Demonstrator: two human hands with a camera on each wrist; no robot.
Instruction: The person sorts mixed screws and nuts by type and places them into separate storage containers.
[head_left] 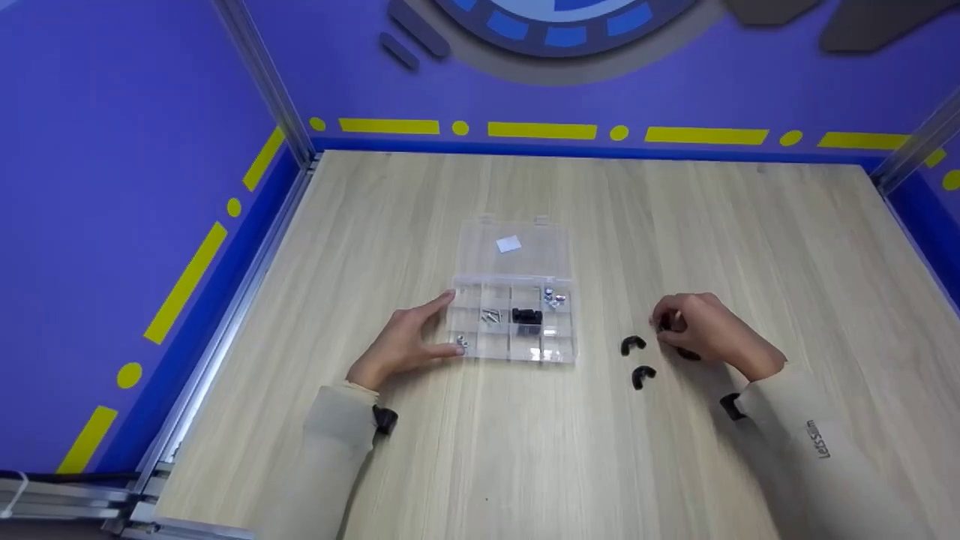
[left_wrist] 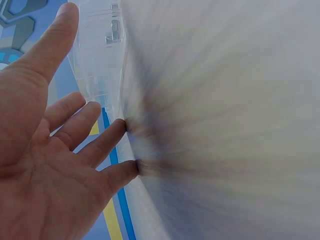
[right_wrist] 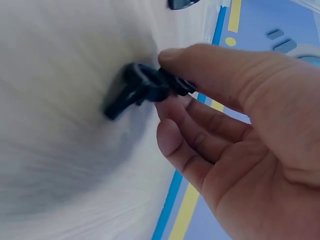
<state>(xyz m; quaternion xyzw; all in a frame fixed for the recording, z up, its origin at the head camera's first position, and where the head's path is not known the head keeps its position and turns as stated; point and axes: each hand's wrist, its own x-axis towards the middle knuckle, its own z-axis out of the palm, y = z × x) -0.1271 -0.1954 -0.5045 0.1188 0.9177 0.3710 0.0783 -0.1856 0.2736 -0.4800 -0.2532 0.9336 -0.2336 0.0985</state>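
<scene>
A clear plastic compartment box lies on the table with its lid folded back. Along its left side rests my left hand, thumb and fingers spread, with fingertips at the box's edge. To the right of the box, my right hand pinches a small black curved piece between thumb and fingers, just over the table. Another black curved piece lies beside it, partly hidden by the hand in the head view. Two more black C-shaped pieces lie between the box and this hand.
Inside the box are silver pins, black parts and small shiny metal parts. A white square shows on the lid. Blue panels and metal posts border the wooden table.
</scene>
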